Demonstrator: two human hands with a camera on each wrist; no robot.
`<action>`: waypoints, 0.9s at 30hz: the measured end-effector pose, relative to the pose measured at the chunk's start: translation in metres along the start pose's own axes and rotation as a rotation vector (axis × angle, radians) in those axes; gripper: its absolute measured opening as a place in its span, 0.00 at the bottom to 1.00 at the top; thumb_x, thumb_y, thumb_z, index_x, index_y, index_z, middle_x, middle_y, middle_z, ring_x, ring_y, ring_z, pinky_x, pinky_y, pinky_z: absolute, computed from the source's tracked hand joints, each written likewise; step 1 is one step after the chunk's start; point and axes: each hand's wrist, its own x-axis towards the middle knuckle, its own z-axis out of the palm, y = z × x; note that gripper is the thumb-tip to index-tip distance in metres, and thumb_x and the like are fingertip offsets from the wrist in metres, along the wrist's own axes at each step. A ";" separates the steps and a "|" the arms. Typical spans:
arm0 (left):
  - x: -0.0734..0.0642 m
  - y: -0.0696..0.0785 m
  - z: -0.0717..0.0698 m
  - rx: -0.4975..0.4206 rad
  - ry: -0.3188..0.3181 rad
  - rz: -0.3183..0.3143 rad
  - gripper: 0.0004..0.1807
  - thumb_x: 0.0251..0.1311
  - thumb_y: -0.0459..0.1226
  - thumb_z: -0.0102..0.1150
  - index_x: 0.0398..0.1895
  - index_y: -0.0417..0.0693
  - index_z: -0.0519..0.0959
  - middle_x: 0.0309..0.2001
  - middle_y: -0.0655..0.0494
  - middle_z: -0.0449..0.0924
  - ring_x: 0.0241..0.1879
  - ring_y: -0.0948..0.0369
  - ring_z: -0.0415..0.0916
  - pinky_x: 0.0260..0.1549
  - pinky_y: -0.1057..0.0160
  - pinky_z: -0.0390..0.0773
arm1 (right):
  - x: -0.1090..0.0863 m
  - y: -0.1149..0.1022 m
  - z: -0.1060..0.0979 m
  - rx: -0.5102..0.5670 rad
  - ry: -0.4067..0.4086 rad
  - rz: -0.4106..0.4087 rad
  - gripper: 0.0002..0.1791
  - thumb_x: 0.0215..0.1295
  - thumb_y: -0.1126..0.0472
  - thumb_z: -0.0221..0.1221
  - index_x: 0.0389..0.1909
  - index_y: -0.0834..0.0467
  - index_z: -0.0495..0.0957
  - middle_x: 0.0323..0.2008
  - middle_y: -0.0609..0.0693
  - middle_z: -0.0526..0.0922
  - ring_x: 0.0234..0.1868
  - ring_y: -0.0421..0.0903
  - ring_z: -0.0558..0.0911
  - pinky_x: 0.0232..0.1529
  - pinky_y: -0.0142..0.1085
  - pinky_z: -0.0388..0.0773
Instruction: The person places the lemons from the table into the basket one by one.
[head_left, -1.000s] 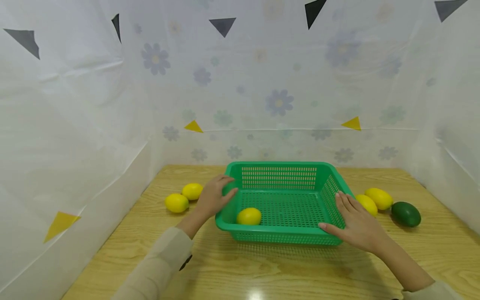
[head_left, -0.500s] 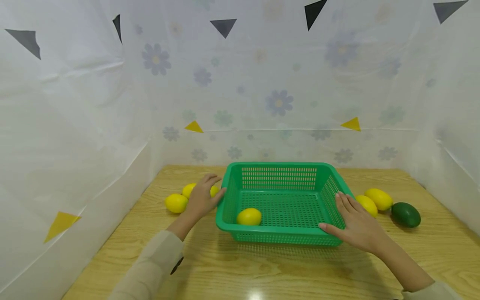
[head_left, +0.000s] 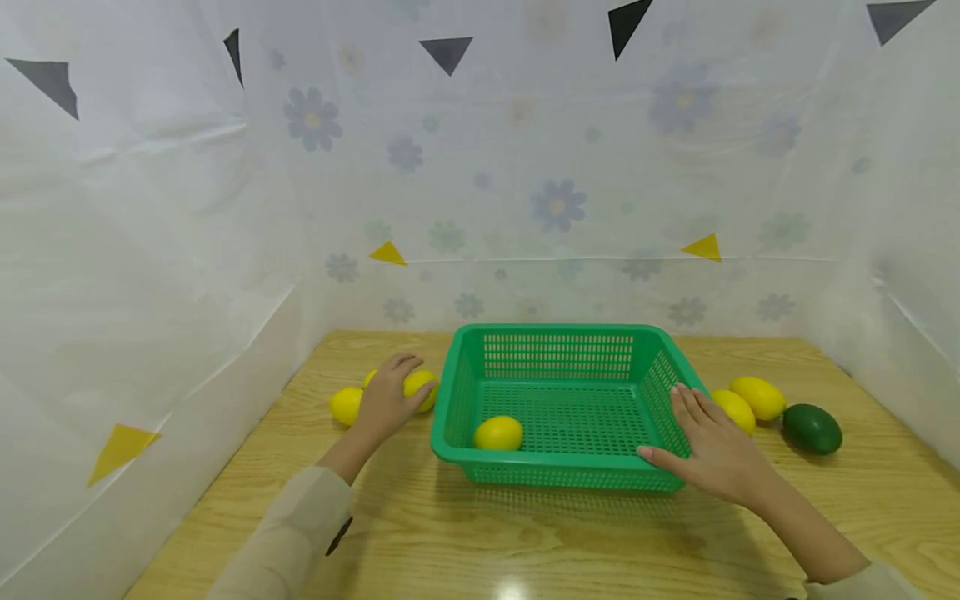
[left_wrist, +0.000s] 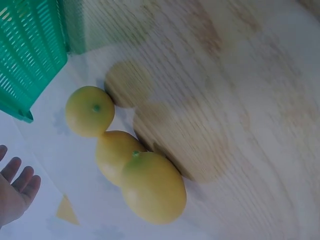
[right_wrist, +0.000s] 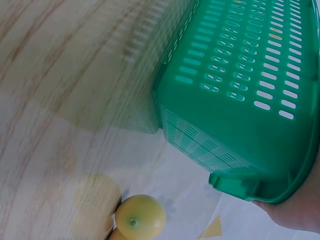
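Note:
A green plastic basket (head_left: 555,457) stands mid-table, with one lemon (head_left: 498,434) in its near left corner. To its left, my left hand (head_left: 386,402) hovers with relaxed, spread fingers over a group of lemons. One lemon (head_left: 422,387) lies by the thumb and fingers, another (head_left: 346,406) beside the wrist side, and a third is mostly hidden behind the hand. In the left wrist view the hand (left_wrist: 17,192) is apart from all three lemons (left_wrist: 154,189). My right hand (head_left: 716,446) rests on the basket's right rim, its fingers straight.
Right of the basket lie two lemons (head_left: 757,398) and a dark green avocado (head_left: 812,428). The wooden table (head_left: 570,542) is enclosed by a white flowered curtain (head_left: 480,167) at the back and sides.
My left hand has left the basket's left rim and moved left over the lemons. The right hand and basket have stayed put.

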 end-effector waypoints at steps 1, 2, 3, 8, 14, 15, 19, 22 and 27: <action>-0.001 -0.001 0.000 0.009 -0.001 -0.003 0.23 0.54 0.40 0.65 0.51 0.36 0.77 0.51 0.40 0.76 0.52 0.46 0.74 0.49 0.49 0.77 | 0.000 0.000 0.000 0.000 -0.001 0.002 0.53 0.61 0.37 0.52 0.69 0.73 0.43 0.69 0.73 0.44 0.69 0.70 0.47 0.65 0.62 0.47; -0.002 -0.002 -0.001 0.018 -0.002 -0.005 0.24 0.54 0.40 0.65 0.51 0.36 0.77 0.51 0.40 0.76 0.52 0.46 0.74 0.49 0.49 0.77 | 0.000 0.000 0.000 0.000 -0.002 0.004 0.53 0.61 0.37 0.52 0.69 0.73 0.43 0.69 0.73 0.44 0.69 0.70 0.47 0.65 0.62 0.47; -0.002 -0.004 -0.001 0.029 -0.002 -0.005 0.24 0.53 0.40 0.65 0.51 0.36 0.77 0.51 0.40 0.77 0.52 0.46 0.74 0.48 0.49 0.77 | 0.000 0.000 0.000 -0.002 0.000 0.003 0.53 0.61 0.36 0.52 0.69 0.73 0.43 0.69 0.73 0.45 0.69 0.70 0.47 0.65 0.62 0.48; -0.005 -0.012 -0.002 0.080 0.004 0.009 0.25 0.52 0.41 0.66 0.50 0.35 0.77 0.50 0.40 0.77 0.51 0.45 0.75 0.48 0.49 0.77 | 0.000 0.000 0.000 -0.014 0.004 0.009 0.54 0.60 0.36 0.52 0.69 0.73 0.44 0.69 0.73 0.46 0.68 0.71 0.49 0.64 0.62 0.50; -0.009 -0.019 -0.006 0.098 0.003 0.012 0.25 0.51 0.41 0.67 0.49 0.33 0.77 0.49 0.38 0.78 0.50 0.44 0.75 0.49 0.47 0.76 | 0.000 0.000 0.001 -0.024 0.008 0.009 0.53 0.60 0.36 0.52 0.69 0.73 0.45 0.69 0.73 0.46 0.68 0.71 0.49 0.64 0.62 0.51; -0.010 -0.021 -0.006 0.101 0.000 0.012 0.25 0.51 0.41 0.67 0.48 0.33 0.77 0.49 0.38 0.78 0.50 0.44 0.75 0.49 0.47 0.76 | 0.000 0.000 0.001 -0.025 0.009 0.008 0.53 0.60 0.36 0.52 0.69 0.73 0.45 0.69 0.73 0.47 0.68 0.71 0.50 0.64 0.62 0.51; -0.012 -0.026 -0.007 0.112 -0.011 0.011 0.25 0.52 0.41 0.66 0.48 0.32 0.77 0.48 0.38 0.78 0.49 0.44 0.75 0.50 0.47 0.76 | 0.000 0.000 0.001 -0.022 0.007 0.007 0.53 0.61 0.36 0.52 0.69 0.73 0.45 0.69 0.73 0.46 0.68 0.70 0.49 0.64 0.62 0.51; -0.013 -0.030 -0.008 0.118 -0.009 0.017 0.25 0.51 0.41 0.67 0.48 0.32 0.77 0.47 0.38 0.78 0.48 0.44 0.76 0.50 0.47 0.76 | 0.000 0.000 0.001 -0.019 0.004 0.008 0.53 0.61 0.36 0.52 0.69 0.73 0.44 0.69 0.73 0.46 0.68 0.70 0.49 0.64 0.62 0.50; -0.016 -0.037 -0.008 0.142 0.006 0.032 0.27 0.48 0.42 0.69 0.46 0.30 0.77 0.46 0.37 0.79 0.46 0.43 0.76 0.48 0.47 0.76 | 0.001 0.000 0.001 -0.022 0.004 0.011 0.53 0.60 0.36 0.52 0.69 0.73 0.44 0.69 0.73 0.46 0.68 0.71 0.50 0.64 0.62 0.51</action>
